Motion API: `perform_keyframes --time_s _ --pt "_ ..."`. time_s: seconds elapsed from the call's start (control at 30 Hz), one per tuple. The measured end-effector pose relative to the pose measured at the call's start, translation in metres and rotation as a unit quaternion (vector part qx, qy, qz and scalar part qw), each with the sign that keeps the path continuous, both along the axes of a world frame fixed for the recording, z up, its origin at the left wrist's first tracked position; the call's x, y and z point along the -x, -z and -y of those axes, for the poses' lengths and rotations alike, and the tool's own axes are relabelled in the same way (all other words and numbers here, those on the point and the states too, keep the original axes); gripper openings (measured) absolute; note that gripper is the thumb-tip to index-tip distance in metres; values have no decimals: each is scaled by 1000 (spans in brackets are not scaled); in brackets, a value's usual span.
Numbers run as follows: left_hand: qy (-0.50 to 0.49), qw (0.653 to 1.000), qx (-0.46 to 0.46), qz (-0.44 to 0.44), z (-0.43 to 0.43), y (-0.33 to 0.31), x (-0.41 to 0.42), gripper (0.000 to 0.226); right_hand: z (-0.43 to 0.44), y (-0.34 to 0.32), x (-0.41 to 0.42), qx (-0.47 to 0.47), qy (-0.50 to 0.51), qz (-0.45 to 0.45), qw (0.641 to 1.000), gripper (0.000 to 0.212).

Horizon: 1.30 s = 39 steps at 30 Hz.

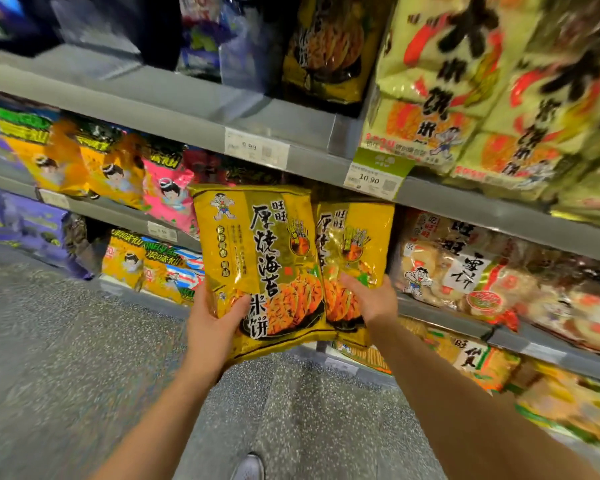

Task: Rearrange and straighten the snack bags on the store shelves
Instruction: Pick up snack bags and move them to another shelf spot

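Hands hold one bag each, out in front of the shelving at centre frame. Left hand [212, 320]: grip closed on the lower left corner of a glossy yellow rice-cracker bag with black brush lettering [257, 265], thumb across the front, fingers hidden behind. Right hand [368, 299]: grip closed on the lower part of a second, matching yellow bag [355, 258], which sits at 3 o'clock of the first, its left edge tucked behind it. Both bags upright, faces forward, tops near the grey metal shelf edge [305, 157] with its green-and-white price tag [378, 176].

Neither bag is on a shelf yet. Directly behind them the shelf bay is hidden, so whether there is a gap cannot be told. Pale bags of round rice crackers [465, 271] stand at 3 o'clock; pink and orange cartoon snack bags [136, 174] at 10 o'clock.

Judgement: step in hand is setting this pair into place, faces out.
- Hold low, as now, so the tops clear the shelf edge above.
- Seat the rear bag first, then the front one flush against it.
- Foil is slippery and air-filled: press lightly, do not crush contents.
- Check bottoms sit flat, print upright, front edges level with neighbours.
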State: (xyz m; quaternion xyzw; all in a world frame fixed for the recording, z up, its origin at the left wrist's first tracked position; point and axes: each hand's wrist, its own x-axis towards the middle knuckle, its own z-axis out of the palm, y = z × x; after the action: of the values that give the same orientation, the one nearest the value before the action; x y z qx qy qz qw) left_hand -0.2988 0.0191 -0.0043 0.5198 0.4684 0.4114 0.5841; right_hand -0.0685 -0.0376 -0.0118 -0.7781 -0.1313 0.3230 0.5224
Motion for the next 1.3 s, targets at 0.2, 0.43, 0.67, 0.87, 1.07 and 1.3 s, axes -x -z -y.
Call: perform_keyframes --time_s 0.2,0.43,0.67,0.87,1.07,1.3 --pt "-40 999 14 -19 47 -49 53 34 36 -45 58 31 -76 -34 996 121" --pt "-58 998 -5 -27 53 -115 82 33 42 -101 85 40 -103 12 994 92" --pt "-66 996 -58 11 15 -164 87 92 7 -162 82 -6 -94 53 994 68" --pt "-72 994 -77 33 -26 -209 80 73 -30 -203 69 -89 -82 26 992 56" --pt "-42 992 -83 82 -73 -228 68 64 -72 -228 55 -119 -53 36 991 79" --pt "-30 994 -63 82 -108 -216 71 88 -115 -235 50 -90 27 133 987 79"
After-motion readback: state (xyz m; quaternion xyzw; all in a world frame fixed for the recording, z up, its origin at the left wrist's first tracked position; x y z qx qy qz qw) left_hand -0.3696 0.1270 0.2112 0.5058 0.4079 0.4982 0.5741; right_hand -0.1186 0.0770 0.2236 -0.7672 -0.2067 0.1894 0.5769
